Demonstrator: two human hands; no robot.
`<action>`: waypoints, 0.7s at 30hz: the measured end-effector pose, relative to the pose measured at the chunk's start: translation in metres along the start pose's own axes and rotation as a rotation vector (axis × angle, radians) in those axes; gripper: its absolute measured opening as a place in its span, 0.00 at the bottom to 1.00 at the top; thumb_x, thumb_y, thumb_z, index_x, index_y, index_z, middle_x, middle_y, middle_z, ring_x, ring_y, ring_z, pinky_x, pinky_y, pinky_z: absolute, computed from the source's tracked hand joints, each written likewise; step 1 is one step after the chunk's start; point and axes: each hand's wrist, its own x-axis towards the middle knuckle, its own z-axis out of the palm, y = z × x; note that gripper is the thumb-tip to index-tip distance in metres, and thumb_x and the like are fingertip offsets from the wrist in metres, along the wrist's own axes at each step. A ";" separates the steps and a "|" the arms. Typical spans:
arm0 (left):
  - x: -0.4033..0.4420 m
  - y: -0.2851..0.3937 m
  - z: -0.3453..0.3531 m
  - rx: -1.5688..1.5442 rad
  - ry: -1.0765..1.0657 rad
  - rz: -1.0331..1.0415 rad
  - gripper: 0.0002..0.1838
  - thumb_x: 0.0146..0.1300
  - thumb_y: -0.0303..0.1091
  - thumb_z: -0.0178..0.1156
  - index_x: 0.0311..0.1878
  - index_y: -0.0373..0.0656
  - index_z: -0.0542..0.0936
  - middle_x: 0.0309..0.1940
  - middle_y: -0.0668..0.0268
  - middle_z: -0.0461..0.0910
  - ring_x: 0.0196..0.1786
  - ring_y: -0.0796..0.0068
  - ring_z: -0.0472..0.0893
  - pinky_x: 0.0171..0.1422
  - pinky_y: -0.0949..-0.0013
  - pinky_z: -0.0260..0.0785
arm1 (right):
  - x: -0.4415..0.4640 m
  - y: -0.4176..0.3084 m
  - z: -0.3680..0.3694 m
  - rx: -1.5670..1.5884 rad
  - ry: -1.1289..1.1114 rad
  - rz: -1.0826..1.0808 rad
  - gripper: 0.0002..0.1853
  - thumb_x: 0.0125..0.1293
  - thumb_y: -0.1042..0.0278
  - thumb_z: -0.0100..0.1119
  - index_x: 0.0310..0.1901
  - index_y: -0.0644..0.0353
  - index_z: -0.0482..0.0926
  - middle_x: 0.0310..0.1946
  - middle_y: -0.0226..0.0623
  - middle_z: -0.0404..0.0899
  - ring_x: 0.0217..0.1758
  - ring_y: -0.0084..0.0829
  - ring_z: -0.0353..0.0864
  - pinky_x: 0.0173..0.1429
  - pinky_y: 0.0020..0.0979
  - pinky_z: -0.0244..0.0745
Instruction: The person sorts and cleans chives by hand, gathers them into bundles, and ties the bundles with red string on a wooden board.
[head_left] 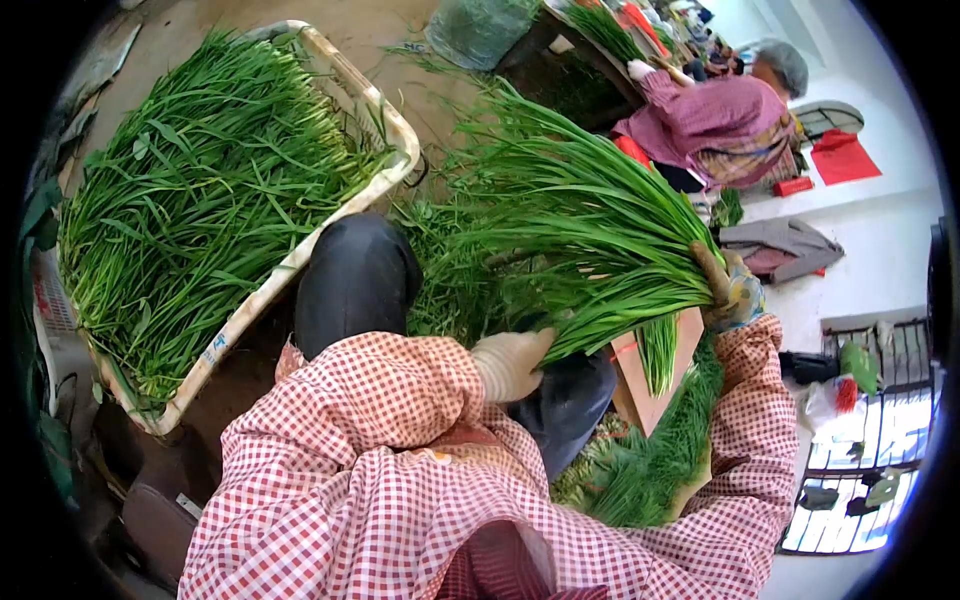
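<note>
My right hand (733,288), in a stained, patterned glove, is closed around the gathered end of a large bunch of garlic chives (600,215). The long green leaves fan out to the left in front of me. At the lower edge of the bunch, my left hand (510,365) wears a pale knitted glove. Its fingers are drawn together on some leaves there; the fingertips are slightly blurred. Below the bunch, a smaller bundle of chives (657,355) lies on a tan board (635,395) beside my right forearm.
A white-rimmed crate (385,125) heaped with chives stands at my left. Loose greens (450,265) cover the floor beyond my knees, and more (660,460) lie under my right arm. Another person (710,125) sits at a table ahead right. A barred window (865,450) is far right.
</note>
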 end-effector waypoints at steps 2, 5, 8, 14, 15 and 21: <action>0.002 -0.017 0.000 -0.003 0.010 0.001 0.35 0.58 0.41 0.58 0.67 0.40 0.58 0.45 0.48 0.78 0.47 0.49 0.79 0.50 0.54 0.72 | 0.025 0.011 -0.003 -0.033 -0.031 -0.016 0.34 0.54 0.71 0.60 0.65 0.40 0.65 0.48 0.57 0.73 0.45 0.57 0.77 0.46 0.45 0.76; 0.013 -0.041 0.002 0.112 -0.111 -0.231 0.36 0.57 0.44 0.59 0.67 0.40 0.61 0.44 0.49 0.80 0.46 0.54 0.81 0.46 0.56 0.74 | 0.065 0.014 -0.011 -0.023 -0.101 0.043 0.35 0.55 0.74 0.56 0.66 0.37 0.63 0.50 0.57 0.73 0.50 0.59 0.76 0.51 0.46 0.74; 0.036 -0.057 0.020 0.342 -0.507 -0.182 0.31 0.55 0.45 0.60 0.61 0.42 0.70 0.48 0.55 0.80 0.50 0.57 0.80 0.51 0.57 0.74 | 0.113 0.015 0.006 -0.070 -0.195 0.180 0.37 0.56 0.75 0.55 0.68 0.37 0.60 0.50 0.57 0.73 0.51 0.56 0.76 0.52 0.43 0.74; 0.031 -0.033 -0.003 0.330 -0.671 0.104 0.27 0.54 0.42 0.58 0.59 0.46 0.73 0.49 0.53 0.79 0.53 0.55 0.79 0.55 0.56 0.71 | 0.242 -0.004 0.094 -0.008 -0.356 0.438 0.38 0.56 0.75 0.55 0.69 0.38 0.57 0.51 0.56 0.73 0.51 0.53 0.77 0.52 0.42 0.74; 0.027 -0.031 -0.013 0.248 -0.603 0.140 0.27 0.54 0.41 0.57 0.60 0.47 0.72 0.48 0.52 0.79 0.52 0.54 0.79 0.54 0.55 0.71 | 0.259 -0.005 0.102 0.003 -0.367 0.462 0.39 0.56 0.75 0.55 0.69 0.38 0.57 0.52 0.56 0.73 0.51 0.53 0.77 0.52 0.41 0.74; 0.034 -0.023 -0.013 -0.169 -0.563 0.386 0.32 0.50 0.45 0.62 0.60 0.49 0.71 0.49 0.55 0.78 0.52 0.58 0.78 0.53 0.62 0.71 | 0.271 0.022 0.090 0.075 -0.352 0.517 0.40 0.56 0.75 0.55 0.70 0.39 0.54 0.52 0.56 0.73 0.51 0.50 0.77 0.53 0.40 0.74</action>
